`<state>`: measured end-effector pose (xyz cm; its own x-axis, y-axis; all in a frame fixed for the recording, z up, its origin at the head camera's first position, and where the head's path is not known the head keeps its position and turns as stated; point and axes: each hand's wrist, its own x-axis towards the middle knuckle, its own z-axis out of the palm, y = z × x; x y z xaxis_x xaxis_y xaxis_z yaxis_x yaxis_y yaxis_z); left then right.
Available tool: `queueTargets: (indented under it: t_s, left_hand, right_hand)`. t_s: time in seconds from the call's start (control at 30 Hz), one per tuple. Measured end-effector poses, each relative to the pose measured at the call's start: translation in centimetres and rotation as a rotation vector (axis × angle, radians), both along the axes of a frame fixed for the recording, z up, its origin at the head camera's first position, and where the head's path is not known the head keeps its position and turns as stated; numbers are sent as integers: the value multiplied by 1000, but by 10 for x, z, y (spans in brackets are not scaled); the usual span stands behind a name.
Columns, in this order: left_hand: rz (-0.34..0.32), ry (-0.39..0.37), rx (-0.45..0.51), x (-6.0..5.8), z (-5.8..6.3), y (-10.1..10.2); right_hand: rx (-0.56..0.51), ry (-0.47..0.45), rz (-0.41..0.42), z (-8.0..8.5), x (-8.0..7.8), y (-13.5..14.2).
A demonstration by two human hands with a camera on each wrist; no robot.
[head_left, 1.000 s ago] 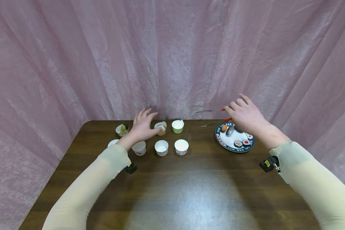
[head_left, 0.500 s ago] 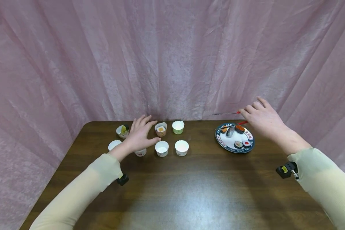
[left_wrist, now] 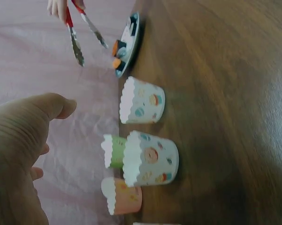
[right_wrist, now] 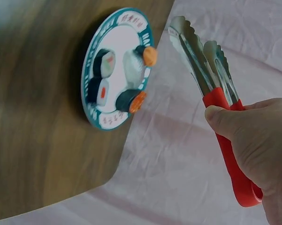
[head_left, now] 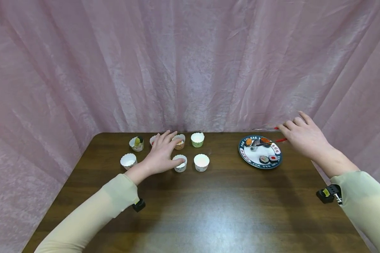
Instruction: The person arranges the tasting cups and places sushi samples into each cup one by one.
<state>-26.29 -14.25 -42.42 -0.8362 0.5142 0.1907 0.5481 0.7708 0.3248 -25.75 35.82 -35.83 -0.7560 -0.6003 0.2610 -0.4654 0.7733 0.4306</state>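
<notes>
My right hand (head_left: 304, 135) grips metal tongs (right_wrist: 225, 136) by their red handles, with the tips apart and nothing between them. In the head view the tongs overlap the far side of a round plate (head_left: 245, 157) with a dark blue patterned rim. Several sushi pieces lie on it, among them an orange-topped roll (right_wrist: 130, 101) and a roll with a red centre (right_wrist: 98, 92). My left hand (head_left: 161, 153) hovers over the paper cups, fingers spread, holding nothing. Its thumb overlaps a white cup (head_left: 180, 168) in the head view, and its fingers partly hide an orange cup (head_left: 179, 146).
A green cup (head_left: 197, 140) and a white patterned cup (head_left: 201, 162) stand right of my left hand. Farther left are a cup (head_left: 137, 144) with yellow-green and dark contents and another white cup (head_left: 128, 161). A pink curtain (head_left: 190, 63) hangs behind the brown table (head_left: 209, 211).
My right hand has moved right with the tongs, uncovering more of the plate. My left hand has come nearer and slightly right, still spread, now overlapping a front cup.
</notes>
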Motion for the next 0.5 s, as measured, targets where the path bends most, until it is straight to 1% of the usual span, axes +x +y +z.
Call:
queueTargets:
  t_s: [0.1,0.23,0.33,0.5]
  left_hand:
    - [-12,3,3,1,1,9]
    - [-14,-2,2,-3,0,21]
    - [3,1,-12,-11,-4,27]
    - [52,-27,-9,-25,-9,34]
  right_hand:
    - [-21,11,4,-5,6,13]
    - [-46,23,0,-12,13,31]
    - [-56,26,-20,-16,17,42]
    - [-73,-3,-68,-20,20,54]
